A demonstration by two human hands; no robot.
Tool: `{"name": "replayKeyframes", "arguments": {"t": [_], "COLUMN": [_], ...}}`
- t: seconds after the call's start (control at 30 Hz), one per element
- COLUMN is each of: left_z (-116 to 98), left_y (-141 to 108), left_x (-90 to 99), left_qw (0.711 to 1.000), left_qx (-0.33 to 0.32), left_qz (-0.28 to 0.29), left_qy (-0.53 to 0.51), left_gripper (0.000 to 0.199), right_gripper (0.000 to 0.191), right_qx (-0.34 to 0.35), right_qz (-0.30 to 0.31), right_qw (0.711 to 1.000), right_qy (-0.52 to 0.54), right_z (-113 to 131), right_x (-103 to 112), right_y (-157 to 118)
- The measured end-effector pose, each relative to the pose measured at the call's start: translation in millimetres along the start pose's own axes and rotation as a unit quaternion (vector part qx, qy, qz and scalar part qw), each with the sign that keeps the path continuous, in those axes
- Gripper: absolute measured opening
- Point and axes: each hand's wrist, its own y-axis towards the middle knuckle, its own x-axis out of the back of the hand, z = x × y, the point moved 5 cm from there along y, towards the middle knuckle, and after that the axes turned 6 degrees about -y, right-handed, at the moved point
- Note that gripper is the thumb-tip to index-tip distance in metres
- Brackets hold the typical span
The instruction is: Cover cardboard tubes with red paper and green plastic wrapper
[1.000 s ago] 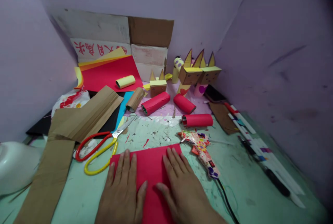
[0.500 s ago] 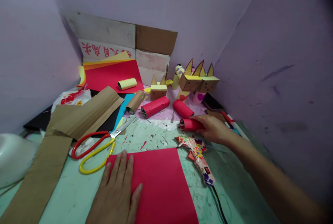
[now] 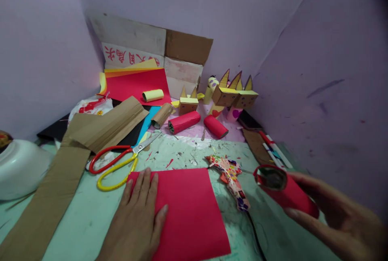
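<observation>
A square red sheet of paper (image 3: pixel 188 212) lies on the table at the front centre. My left hand (image 3: pixel 138 212) rests flat on its left part, fingers stretched out. At the right, my right hand (image 3: pixel 336 216) holds a red paper-covered tube (image 3: pixel 292 194) in the air between thumb and fingers, its open end facing left. Between the sheet and that tube lies a patterned glue gun (image 3: pixel 230 180) with a black cord. Two more red tubes, one (image 3: pixel 184 122) near the middle and another (image 3: pixel 216 127) right of it, lie farther back.
Scissors (image 3: pixel 133 156) with red and yellow handles lie left of the sheet, beside cardboard strips (image 3: pixel 45 196). Cardboard figures (image 3: pixel 226 96) with pointed ears stand at the back. Markers (image 3: pixel 277 150) lie at the right; a white rounded object (image 3: pixel 22 170) is far left.
My right hand has lifted the red tube off the table behind the glue gun and brought it nearer, to the right. My left hand stays on the sheet. The view has shifted slightly.
</observation>
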Motion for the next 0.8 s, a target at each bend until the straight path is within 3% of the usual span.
{"name": "replayKeyframes", "arguments": {"t": [0.13, 0.23, 0.3, 0.4, 0.5, 0.6, 0.7, 0.8], "left_z": [-2, -1, 1, 5, 1, -25, -53, -62], "left_y": [3, 5, 4, 2, 6, 15, 23, 23], "left_x": [3.7, 2.7, 0.3, 5.3, 34.0, 63.1, 62.8, 50.5], "left_qw": [1.0, 0.999, 0.998, 0.996, 0.989, 0.97, 0.955, 0.949], "left_qx": [0.013, 0.026, 0.036, 0.042, 0.041, -0.06, -0.14, -0.159], "left_qz": [0.021, 0.039, 0.053, 0.056, -0.024, -0.069, -0.012, -0.018], "left_qy": [0.0, -0.006, -0.019, -0.062, -0.138, -0.225, -0.262, -0.271], "left_gripper": [0.057, 0.058, 0.058, 0.054, 0.046, 0.042, 0.036, 0.033], "right_gripper": [0.041, 0.037, 0.039, 0.04, 0.04, 0.043, 0.062, 0.077], "right_qx": [0.084, 0.152, 0.179, 0.175, 0.16, 0.159, 0.167, 0.174], "right_qz": [0.105, 0.176, 0.216, 0.244, 0.237, 0.232, 0.213, 0.143], "right_qw": [0.985, 0.955, 0.936, 0.922, 0.92, 0.922, 0.926, 0.938], "right_qy": [0.106, 0.184, 0.215, 0.244, 0.269, 0.267, 0.262, 0.265], "right_z": [50, 94, 109, 111, 108, 109, 107, 94], "right_x": [-33, -61, -79, -98, -105, -107, -101, -81], "right_y": [-7, -10, -16, -28, -34, -35, -37, -45]}}
